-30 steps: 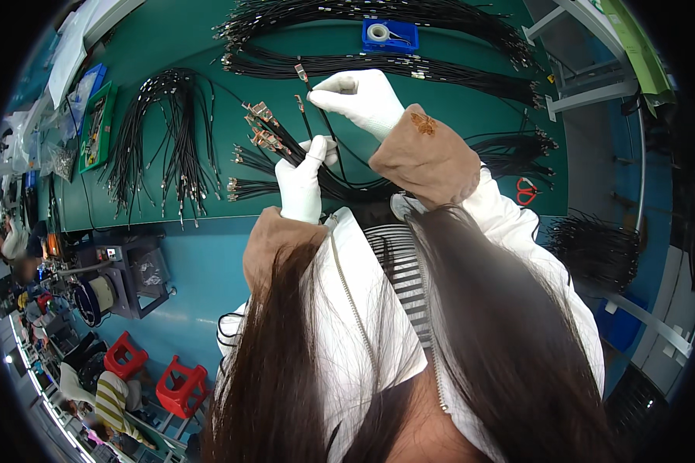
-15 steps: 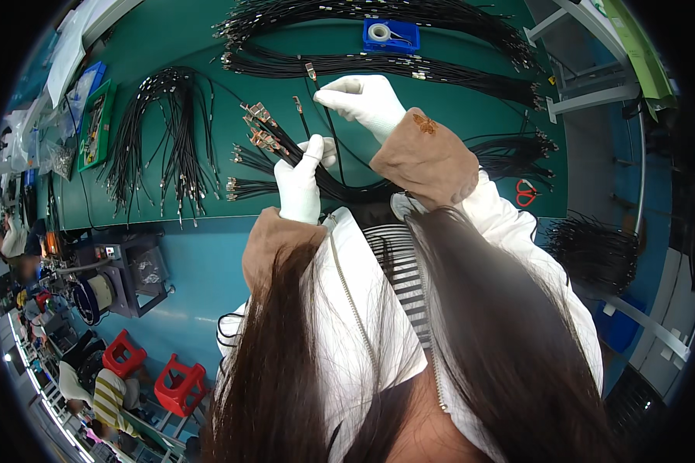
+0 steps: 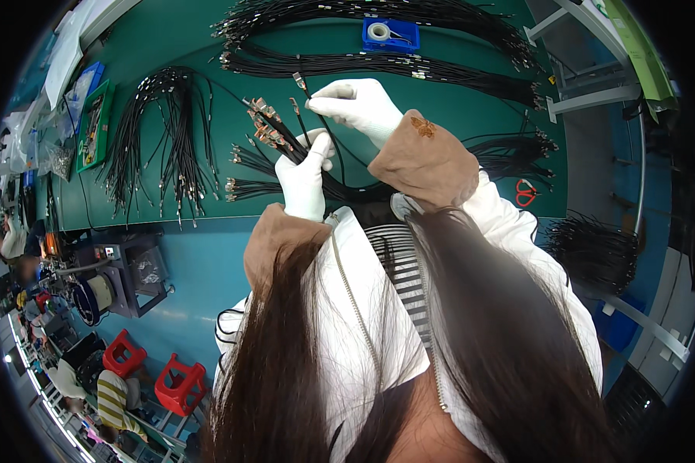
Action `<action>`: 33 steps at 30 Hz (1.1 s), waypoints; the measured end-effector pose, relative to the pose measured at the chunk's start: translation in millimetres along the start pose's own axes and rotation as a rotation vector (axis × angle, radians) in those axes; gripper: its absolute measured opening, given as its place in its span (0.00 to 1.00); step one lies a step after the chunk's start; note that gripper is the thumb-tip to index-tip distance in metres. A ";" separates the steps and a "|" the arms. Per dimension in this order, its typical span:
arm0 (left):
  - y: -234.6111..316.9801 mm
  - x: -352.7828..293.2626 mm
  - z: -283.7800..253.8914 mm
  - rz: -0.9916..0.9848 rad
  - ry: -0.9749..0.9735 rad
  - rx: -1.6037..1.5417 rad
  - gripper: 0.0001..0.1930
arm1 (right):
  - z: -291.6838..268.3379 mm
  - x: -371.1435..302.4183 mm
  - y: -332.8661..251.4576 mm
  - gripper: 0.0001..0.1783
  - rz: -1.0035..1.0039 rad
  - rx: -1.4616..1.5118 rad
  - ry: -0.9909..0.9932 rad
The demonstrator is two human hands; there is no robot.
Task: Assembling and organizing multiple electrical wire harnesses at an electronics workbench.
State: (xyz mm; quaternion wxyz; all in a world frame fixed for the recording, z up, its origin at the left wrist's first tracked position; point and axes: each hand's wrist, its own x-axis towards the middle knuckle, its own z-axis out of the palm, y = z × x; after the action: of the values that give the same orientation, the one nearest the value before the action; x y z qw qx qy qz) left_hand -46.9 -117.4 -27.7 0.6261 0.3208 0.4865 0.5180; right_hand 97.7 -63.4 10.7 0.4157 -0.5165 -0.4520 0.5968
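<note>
The bundle (image 3: pixel 288 142) is above the near part of the table (image 3: pixel 170 42), its copper-coloured ends pointing far and left, and your gloved left hand (image 3: pixel 305 179) is closed around it, thumb on the right side. Your gloved right hand (image 3: pixel 361 106), farther off and to the right, pinches one cable (image 3: pixel 304 89) between thumb and forefinger just below its metal end; this cable curves back near, passing just right of your left hand. Between that pinch and the bundle, a loose end (image 3: pixel 295 108) stands apart, touching neither your right fingers nor the other ends. Left of your left hand, more cable ends (image 3: pixel 247 189) lie on the table. Farther left a fanned heap (image 3: pixel 166 116) spreads near, with a green box (image 3: pixel 92 163) beyond it. Two long rows of cables lie at the far side, the nearer row (image 3: pixel 340 64) just in front of a blue tray (image 3: pixel 409 46) holding a tape roll (image 3: pixel 378 32). To the right, red-handled scissors (image 3: pixel 526 193) rest near the table's edge.
</note>
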 end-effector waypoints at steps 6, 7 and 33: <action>2.9 1.9 15.0 -0.004 -0.088 0.024 0.13 | -6.5 -0.5 2.7 0.14 -0.036 -0.023 -0.014; 2.1 2.8 15.5 -0.012 -0.075 0.009 0.13 | -7.2 0.0 1.2 0.14 -0.034 -0.022 -0.014; 2.5 -3.0 1.7 -0.015 -0.115 0.045 0.13 | -3.1 -2.7 -6.9 0.18 0.107 0.476 -0.095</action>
State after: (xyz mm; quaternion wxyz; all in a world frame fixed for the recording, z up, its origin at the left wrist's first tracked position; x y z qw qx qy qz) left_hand -46.1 -119.5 -24.1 0.6495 0.3603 0.4637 0.4830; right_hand 101.3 -63.9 17.8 0.4717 -0.3984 -0.2899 0.7313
